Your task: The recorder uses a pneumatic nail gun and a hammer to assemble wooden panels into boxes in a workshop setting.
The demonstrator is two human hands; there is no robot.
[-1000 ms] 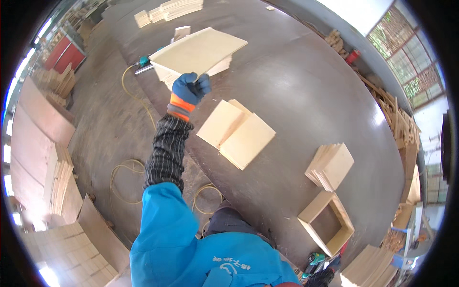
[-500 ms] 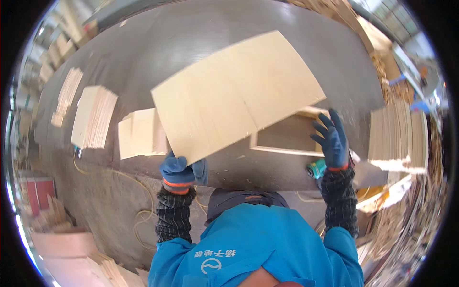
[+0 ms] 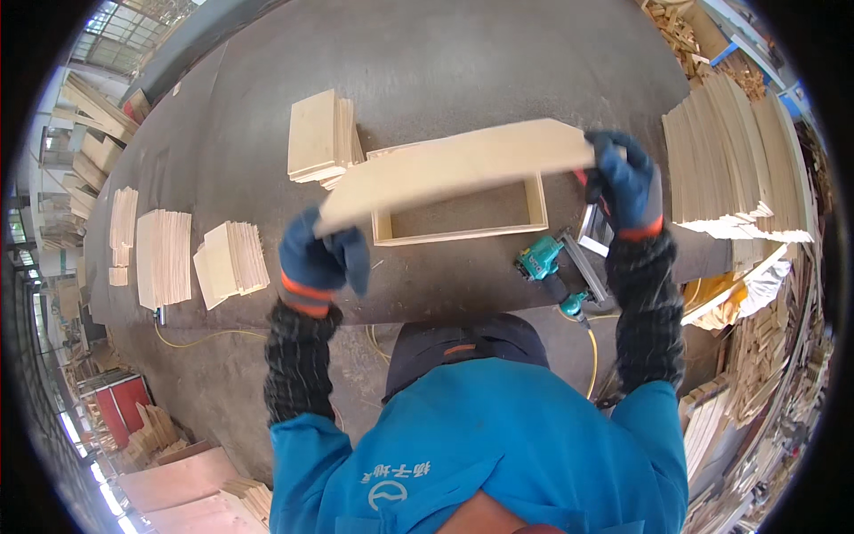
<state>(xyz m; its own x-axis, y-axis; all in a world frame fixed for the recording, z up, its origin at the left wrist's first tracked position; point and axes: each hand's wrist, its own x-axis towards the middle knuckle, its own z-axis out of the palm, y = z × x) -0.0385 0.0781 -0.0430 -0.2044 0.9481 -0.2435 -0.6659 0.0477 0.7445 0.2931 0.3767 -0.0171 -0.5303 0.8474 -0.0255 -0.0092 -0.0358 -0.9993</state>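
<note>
Wooden panel [image 3: 463,166] is held over a box frame [image 3: 463,235], the left hand [image 3: 322,254] gripping one end, the right hand [image 3: 627,185] the other; white lettering [image 3: 396,472] and a round emblem [image 3: 388,492] mark the blue jacket [image 3: 507,427].

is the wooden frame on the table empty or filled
Empty where visible: grey tabletop shows inside the wooden frame; the held panel hides part of it.
</note>
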